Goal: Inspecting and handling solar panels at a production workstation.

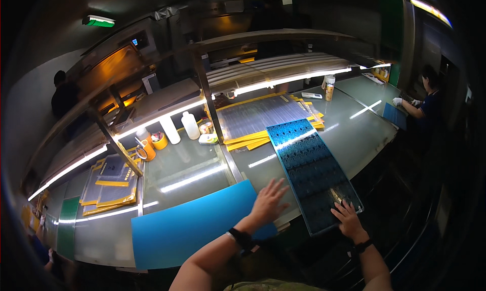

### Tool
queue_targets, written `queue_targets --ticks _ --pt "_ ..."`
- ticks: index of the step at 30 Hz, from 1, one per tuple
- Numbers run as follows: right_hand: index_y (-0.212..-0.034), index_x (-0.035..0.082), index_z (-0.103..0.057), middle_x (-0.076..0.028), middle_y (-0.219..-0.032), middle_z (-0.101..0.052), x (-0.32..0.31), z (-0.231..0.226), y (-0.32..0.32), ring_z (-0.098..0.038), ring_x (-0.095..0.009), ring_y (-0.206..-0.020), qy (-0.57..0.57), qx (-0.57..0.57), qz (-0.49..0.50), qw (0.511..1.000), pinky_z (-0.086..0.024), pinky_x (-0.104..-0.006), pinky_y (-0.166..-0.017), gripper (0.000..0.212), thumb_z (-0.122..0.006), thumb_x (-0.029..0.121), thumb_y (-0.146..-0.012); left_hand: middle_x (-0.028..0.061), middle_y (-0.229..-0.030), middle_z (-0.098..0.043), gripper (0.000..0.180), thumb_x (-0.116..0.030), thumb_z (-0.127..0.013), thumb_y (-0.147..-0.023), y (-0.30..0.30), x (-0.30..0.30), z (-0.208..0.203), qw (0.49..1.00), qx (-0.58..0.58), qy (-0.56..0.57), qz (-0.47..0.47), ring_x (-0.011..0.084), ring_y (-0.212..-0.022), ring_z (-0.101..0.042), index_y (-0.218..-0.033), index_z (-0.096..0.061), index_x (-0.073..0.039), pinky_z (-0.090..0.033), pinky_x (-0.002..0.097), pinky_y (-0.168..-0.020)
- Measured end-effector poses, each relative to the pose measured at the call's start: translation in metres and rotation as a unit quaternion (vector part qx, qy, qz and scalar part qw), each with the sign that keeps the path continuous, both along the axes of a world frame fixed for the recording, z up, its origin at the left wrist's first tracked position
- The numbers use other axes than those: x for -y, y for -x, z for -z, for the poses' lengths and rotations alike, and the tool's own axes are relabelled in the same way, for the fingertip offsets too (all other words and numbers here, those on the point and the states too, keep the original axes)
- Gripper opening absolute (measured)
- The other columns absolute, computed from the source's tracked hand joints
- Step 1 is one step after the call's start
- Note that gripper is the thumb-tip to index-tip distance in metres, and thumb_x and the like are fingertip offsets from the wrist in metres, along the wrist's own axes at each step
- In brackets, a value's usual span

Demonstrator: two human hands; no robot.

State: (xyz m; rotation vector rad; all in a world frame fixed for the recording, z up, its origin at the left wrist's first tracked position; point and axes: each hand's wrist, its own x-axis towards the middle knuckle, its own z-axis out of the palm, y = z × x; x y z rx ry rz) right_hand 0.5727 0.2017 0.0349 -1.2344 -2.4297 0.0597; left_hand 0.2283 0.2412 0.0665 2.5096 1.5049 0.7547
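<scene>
A long dark panel (314, 164) with a blue patterned far half slants across the table, its near end at the front edge. On that near end lies my right hand (348, 217), its fingers spread over the surface. A pale yellowish patch shows beside its fingertips; I cannot tell whether it is a reflection. My left hand (271, 200) is open and holds nothing, its fingers apart, just left of the panel. A plain bright blue sheet (192, 230) lies left of the panel, partly beneath my left forearm in view.
Yellow-edged clear sheets (253, 120) lie stacked behind the panel, with another stack (109, 187) at left. A white bottle (190, 125) and an orange cup (147, 150) stand by the shelf post (208, 93). At far right, a person (430, 98) in white gloves handles a blue sheet (394, 115).
</scene>
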Motion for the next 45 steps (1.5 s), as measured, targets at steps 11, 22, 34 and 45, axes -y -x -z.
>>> queue_targets --ticks 11,22,34,45 --pt "-0.083 0.003 -0.057 -0.014 -0.103 -0.062 0.024 0.019 0.057 -0.059 -0.034 -0.102 0.005 -0.065 -0.133 0.989 -0.051 -0.0373 -0.083 0.018 -0.067 0.011 -0.07 0.0053 -0.15 -0.022 0.068 -0.054 -0.04 -0.09 -0.063 -0.031 0.059 0.991 -0.1 0.079 -0.032 0.0269 -0.14 -0.014 -0.142 -0.03 -0.012 -0.014 0.0572 -0.108" --pt "-0.084 0.001 -0.049 -0.013 -0.067 -0.057 -0.063 -0.088 0.001 -0.063 -0.026 -0.065 -0.102 -0.261 0.225 0.933 -0.047 -0.0347 -0.056 0.012 -0.048 0.009 -0.092 0.0164 -0.133 -0.044 0.05 -0.036 -0.052 -0.089 -0.047 -0.032 0.031 0.977 0.179 0.006 -0.119 0.029 -0.13 -0.035 -0.13 -0.045 -0.008 -0.028 0.047 -0.104" --pt "-0.094 -0.002 -0.058 -0.014 -0.075 -0.06 -0.064 -0.186 -0.012 -0.062 -0.024 -0.064 -0.149 -0.169 0.108 0.968 -0.048 -0.0312 -0.056 0.011 -0.055 -0.001 -0.083 0.012 -0.15 -0.021 0.095 -0.071 -0.046 -0.077 -0.073 -0.044 0.042 0.99 -0.117 0.074 0.022 0.0268 -0.14 -0.015 -0.144 -0.022 -0.008 -0.015 0.0491 -0.111" --pt "-0.092 0.005 -0.065 -0.01 -0.076 -0.052 0.026 -0.228 -0.001 -0.056 -0.022 -0.074 -0.255 -0.056 0.18 0.948 -0.045 -0.0316 -0.061 0.015 -0.058 -0.001 -0.08 0.0158 -0.137 -0.041 0.052 -0.032 -0.053 -0.088 -0.038 -0.074 0.136 0.958 0.156 0.241 -0.002 0.0284 -0.131 -0.034 -0.131 -0.045 -0.003 -0.024 0.0459 -0.108"
